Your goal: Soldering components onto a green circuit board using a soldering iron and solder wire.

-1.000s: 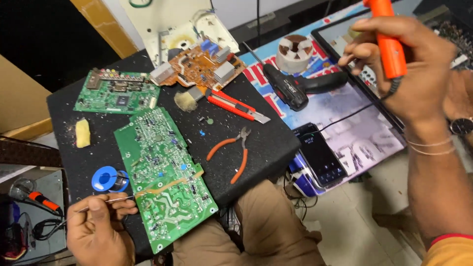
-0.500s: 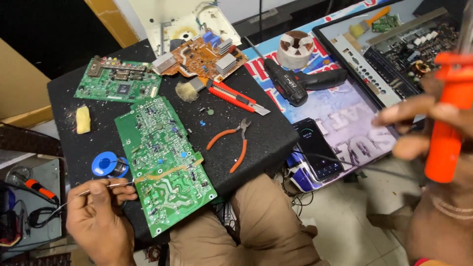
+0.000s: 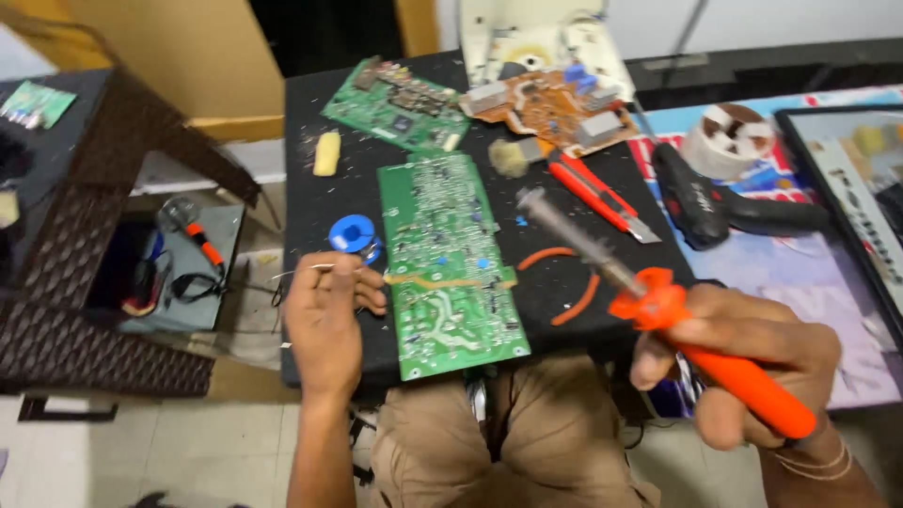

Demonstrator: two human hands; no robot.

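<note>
Orange soldering iron (image 3: 658, 325) in right hand (image 3: 743, 376), tip up-left.

I am watching through a single head-worn camera that is looking steeply down and forward over the lap onto the black tabletop (image 3: 310, 179). It is sitting close, so both forearms are entering from the bottom edge, and floor is showing at the left.

The left hand (image 3: 324, 315) is held at seven o'clock, palm down, fingertips pinched together. The right hand (image 3: 743, 362) is raised at four o'clock, fingers curled into a closed grip, wrist bent inward.
</note>
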